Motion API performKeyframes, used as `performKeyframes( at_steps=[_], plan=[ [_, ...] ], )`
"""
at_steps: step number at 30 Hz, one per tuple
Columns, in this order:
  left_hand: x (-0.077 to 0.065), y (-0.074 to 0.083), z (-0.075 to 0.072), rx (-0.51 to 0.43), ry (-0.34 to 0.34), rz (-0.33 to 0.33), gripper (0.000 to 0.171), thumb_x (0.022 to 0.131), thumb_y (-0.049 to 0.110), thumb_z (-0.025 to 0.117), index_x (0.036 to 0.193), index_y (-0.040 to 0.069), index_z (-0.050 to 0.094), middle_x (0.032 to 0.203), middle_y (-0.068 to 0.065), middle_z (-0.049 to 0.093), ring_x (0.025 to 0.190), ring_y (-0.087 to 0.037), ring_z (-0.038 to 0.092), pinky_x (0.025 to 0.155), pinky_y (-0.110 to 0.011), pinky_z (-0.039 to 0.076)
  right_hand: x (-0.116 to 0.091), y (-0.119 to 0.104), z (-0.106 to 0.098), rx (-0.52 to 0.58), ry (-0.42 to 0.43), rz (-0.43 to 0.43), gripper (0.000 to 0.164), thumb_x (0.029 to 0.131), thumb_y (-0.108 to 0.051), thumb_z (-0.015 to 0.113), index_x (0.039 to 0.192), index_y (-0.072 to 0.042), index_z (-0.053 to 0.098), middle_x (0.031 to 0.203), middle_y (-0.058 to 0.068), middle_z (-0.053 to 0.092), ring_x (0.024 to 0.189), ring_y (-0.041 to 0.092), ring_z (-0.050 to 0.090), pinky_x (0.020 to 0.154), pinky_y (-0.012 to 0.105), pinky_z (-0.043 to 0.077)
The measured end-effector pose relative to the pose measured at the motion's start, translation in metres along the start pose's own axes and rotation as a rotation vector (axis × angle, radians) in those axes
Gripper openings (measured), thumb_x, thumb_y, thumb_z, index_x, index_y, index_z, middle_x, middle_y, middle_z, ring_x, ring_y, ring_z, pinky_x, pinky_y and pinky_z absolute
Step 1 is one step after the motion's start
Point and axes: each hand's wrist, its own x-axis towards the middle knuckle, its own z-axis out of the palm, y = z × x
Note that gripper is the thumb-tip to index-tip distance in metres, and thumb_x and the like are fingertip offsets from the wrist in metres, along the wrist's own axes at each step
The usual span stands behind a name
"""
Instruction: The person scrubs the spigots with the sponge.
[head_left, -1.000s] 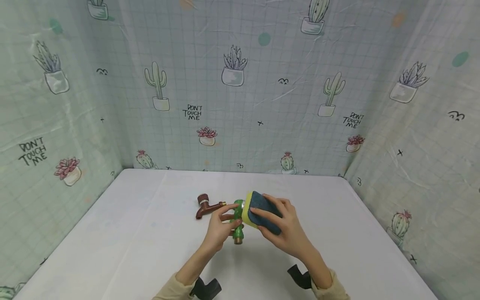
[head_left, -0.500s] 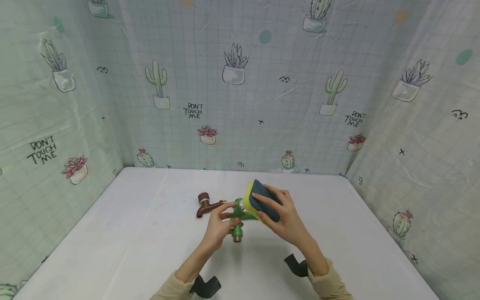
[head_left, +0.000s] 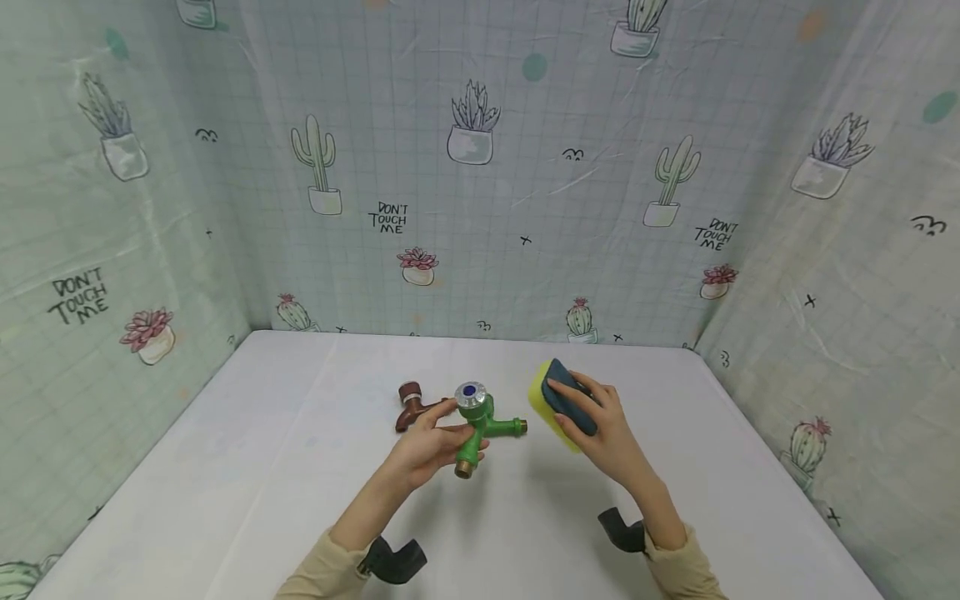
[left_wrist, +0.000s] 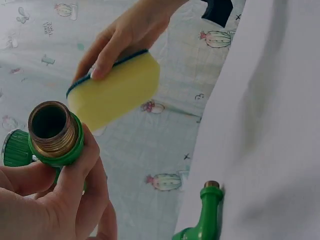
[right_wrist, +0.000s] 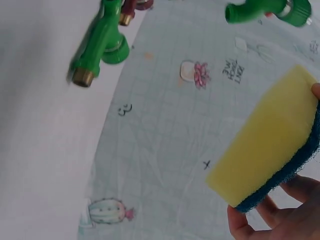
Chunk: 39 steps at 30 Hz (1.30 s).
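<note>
My left hand (head_left: 422, 452) grips a green tap (head_left: 472, 442) with a silver, blue-centred knob turned up toward the head camera. Its brass threaded end faces the left wrist camera. To the right, my right hand (head_left: 611, 437) pinches a sponge (head_left: 538, 402), yellow foam on one side and a dark blue scouring layer on the other. A gap separates sponge from tap; the yellow side faces the tap. Behind the held tap, a second green tap (right_wrist: 102, 45) lies on the table, partly hidden in the head view, its brass end pointing right.
A brown tap (head_left: 410, 404) lies on the white table (head_left: 300, 467), left of the second green tap and partly behind my left hand. Cactus-print sheeting (head_left: 420, 183) rises at the back and both sides. A black curved piece (head_left: 397, 562) juts from each wrist.
The sponge, earlier against the held tap's knob, has come away to the right with my right hand. My left hand has tilted the tap so the knob faces up.
</note>
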Motion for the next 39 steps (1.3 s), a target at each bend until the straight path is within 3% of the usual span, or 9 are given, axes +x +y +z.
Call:
performKeyframes(
  at_steps=[3,9,16,20,23,27,32,39],
  plan=[
    [0.005,-0.002,-0.009,-0.037,-0.054,-0.054,0.06,0.09,0.001,0.046,0.14,0.002,0.013,0.132,-0.034,0.033,0.095,-0.023,0.063,0.085,-0.042,0.049,-0.006,0.004,-0.01,0.009,-0.004,0.029,0.049,0.076,-0.008,0.069,0.121,-0.021,0.055,0.131,0.016,0.044,0.107,0.025,0.039,0.076,0.045,0.043],
    [0.016,-0.002,-0.02,-0.076,-0.078,-0.184,0.066,0.091,0.002,0.046,0.143,0.008,0.006,0.137,-0.029,0.024,0.104,-0.032,0.058,0.084,-0.05,0.048,-0.016,0.01,-0.023,-0.003,-0.016,0.04,0.051,0.075,-0.007,0.069,0.122,-0.022,0.055,0.131,0.014,0.044,0.107,0.02,0.038,0.075,0.044,0.044],
    [0.041,-0.006,-0.025,0.048,-0.121,-0.311,0.062,0.092,0.043,0.042,0.138,0.005,0.023,0.133,-0.031,0.03,0.114,-0.042,0.045,0.083,-0.053,0.047,-0.025,0.011,-0.027,-0.046,-0.039,0.062,0.051,0.075,-0.008,0.07,0.122,-0.022,0.055,0.13,0.012,0.045,0.104,0.012,0.036,0.073,0.038,0.045],
    [0.057,-0.016,-0.023,0.173,-0.119,-0.398,0.055,0.091,0.045,0.044,0.127,0.004,0.041,0.134,-0.029,0.034,0.113,-0.043,0.047,0.081,-0.052,0.048,-0.027,0.011,-0.026,-0.054,-0.05,0.061,0.05,0.076,-0.008,0.069,0.121,-0.021,0.055,0.129,0.013,0.045,0.104,0.013,0.036,0.073,0.039,0.045],
    [0.066,-0.026,-0.02,0.296,-0.086,-0.437,0.045,0.089,0.042,0.049,0.112,0.004,0.052,0.126,-0.023,0.047,0.101,-0.034,0.057,0.077,-0.048,0.05,-0.028,0.01,-0.026,-0.058,-0.045,0.053,0.049,0.075,-0.008,0.069,0.121,-0.021,0.055,0.129,0.014,0.045,0.103,0.014,0.037,0.073,0.04,0.045],
    [0.075,-0.037,-0.014,0.387,-0.029,-0.453,0.041,0.085,0.041,0.057,0.101,0.004,0.057,0.112,-0.019,0.058,0.086,-0.026,0.062,0.072,-0.048,0.051,-0.028,0.01,-0.024,-0.044,-0.044,0.051,0.049,0.075,-0.009,0.07,0.121,-0.02,0.056,0.129,0.016,0.044,0.102,0.014,0.037,0.072,0.041,0.043],
    [0.08,-0.045,-0.006,0.449,0.009,-0.452,0.038,0.085,0.038,0.057,0.096,0.003,0.059,0.103,-0.02,0.062,0.081,-0.026,0.065,0.072,-0.053,0.05,-0.028,0.009,-0.022,-0.036,-0.054,0.066,0.047,0.076,-0.011,0.069,0.121,-0.021,0.056,0.13,0.014,0.044,0.102,0.013,0.036,0.072,0.04,0.043],
    [0.08,-0.041,0.0,0.54,0.05,-0.381,0.04,0.091,0.035,0.049,0.096,-0.004,0.058,0.093,-0.021,0.064,0.077,-0.029,0.066,0.067,-0.043,0.054,-0.027,0.008,-0.02,-0.029,-0.071,0.072,0.046,0.077,-0.012,0.069,0.12,-0.021,0.056,0.13,0.014,0.044,0.102,0.014,0.036,0.072,0.04,0.043]
  ],
)
